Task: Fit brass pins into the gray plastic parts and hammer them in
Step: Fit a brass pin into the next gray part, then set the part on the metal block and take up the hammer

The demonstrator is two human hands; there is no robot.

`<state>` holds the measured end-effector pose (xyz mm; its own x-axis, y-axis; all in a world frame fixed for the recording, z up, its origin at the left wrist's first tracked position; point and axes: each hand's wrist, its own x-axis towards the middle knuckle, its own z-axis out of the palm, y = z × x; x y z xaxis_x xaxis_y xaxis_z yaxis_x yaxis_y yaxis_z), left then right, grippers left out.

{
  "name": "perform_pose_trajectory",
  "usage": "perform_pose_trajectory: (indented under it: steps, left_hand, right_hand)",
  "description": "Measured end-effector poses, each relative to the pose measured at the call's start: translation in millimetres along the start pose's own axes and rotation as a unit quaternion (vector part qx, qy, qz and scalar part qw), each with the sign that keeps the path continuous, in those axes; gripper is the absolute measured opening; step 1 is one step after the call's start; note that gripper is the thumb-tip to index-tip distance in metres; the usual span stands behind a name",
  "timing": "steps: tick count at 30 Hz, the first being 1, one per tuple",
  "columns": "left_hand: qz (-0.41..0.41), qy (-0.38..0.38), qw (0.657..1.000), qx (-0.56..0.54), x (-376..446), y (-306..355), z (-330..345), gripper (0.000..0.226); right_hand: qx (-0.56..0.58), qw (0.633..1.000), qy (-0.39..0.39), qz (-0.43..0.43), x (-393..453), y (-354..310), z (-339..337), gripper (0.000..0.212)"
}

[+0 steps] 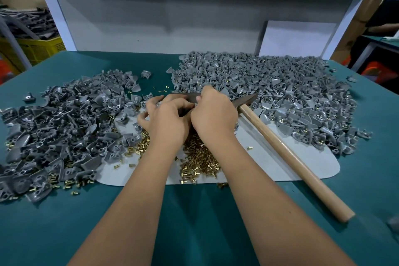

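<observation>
**Both hands meet over the brass pins, hammer lying idle**

The left hand (166, 119) and the right hand (212, 112) are pressed together above the heap of small brass pins (200, 162), which lies on a pale gray rounded mat (280, 170) spread on the teal bench top (194, 222). Both hands have their fingers curled inward toward each other at the far side of the pin heap; whatever small piece they pinch is hidden behind the knuckles, so I cannot tell what it is. The left fingertips (151, 103) are bent and slightly spread.

A hammer with a dark metal head and light wooden handle (291, 157) lies on the mat to the right of the pin heap. Its head runs behind the right hand's fingers, just beside them; whether they touch cannot be told.

Left of the pin heap lies a pile of gray plastic parts (60, 127). Beyond and to the right of it, a larger pile of gray parts, some showing brass (269, 84).
</observation>
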<state>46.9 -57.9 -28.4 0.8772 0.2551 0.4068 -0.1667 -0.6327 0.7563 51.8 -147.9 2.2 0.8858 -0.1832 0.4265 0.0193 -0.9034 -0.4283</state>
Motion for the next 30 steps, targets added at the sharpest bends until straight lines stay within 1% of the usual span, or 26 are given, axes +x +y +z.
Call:
perform_pose_trajectory:
  steps: [2, 3, 5, 12, 18, 21, 23, 24, 26, 28, 30]
  left_hand:
    - [-0.001, -0.004, 1.0, 0.009, -0.4, 0.4, -0.2, 0.019]
    - [-0.003, -0.004, 1.0, 0.012, -0.5, 0.4, -0.4, 0.018]
    - [-0.011, -0.007, 1.0, 0.016, -0.4, 0.4, -0.8, 0.018]
    - [-0.019, -0.028, 0.999, 0.008, 0.2, 4.4, -5.2, 0.028]
    - [-0.019, -0.042, 0.999, -0.002, 1.5, 4.0, -7.5, 0.021]
    - [-0.02, -0.044, 0.999, -0.003, 0.2, 3.1, -6.5, 0.013]
    - [-0.023, -0.048, 0.999, 0.001, 0.3, 2.4, -6.2, 0.009]
    - [-0.025, -0.051, 0.998, 0.0, 0.9, 2.0, -6.5, 0.008]
    - [-0.029, -0.061, 0.998, -0.018, 1.4, 1.1, -7.3, 0.009]
    - [-0.033, -0.07, 0.996, -0.031, 0.8, 1.1, -8.1, 0.01]
    - [-0.035, -0.074, 0.996, -0.025, 0.1, 1.6, -8.4, 0.01]
  right_hand:
    - [0.005, 1.0, 0.002, 0.003, 0.0, 1.2, -0.1, 0.009]
    - [0.007, 1.0, 0.005, -0.002, 0.0, 2.8, 0.0, 0.007]
    - [0.013, 1.0, 0.008, -0.019, -0.5, 7.6, -1.1, 0.011]
    - [0.061, 0.997, 0.019, -0.05, -2.3, 20.8, 1.0, 0.017]
    - [0.09, 0.993, 0.024, -0.069, -5.0, 26.0, 3.7, 0.016]
    - [0.118, 0.991, 0.001, -0.061, -5.3, 26.7, 1.9, 0.017]
    - [0.155, 0.986, -0.023, -0.049, -4.5, 26.7, -4.9, 0.015]
    - [0.18, 0.982, -0.024, -0.041, -3.8, 27.1, -9.5, 0.014]
    - [0.203, 0.979, 0.008, -0.014, -1.7, 32.7, -20.3, 0.011]
    - [0.141, 0.989, 0.052, 0.019, 0.1, 44.9, -33.4, 0.008]
    - [0.005, 0.997, 0.067, 0.036, -1.2, 62.8, -46.9, 0.009]
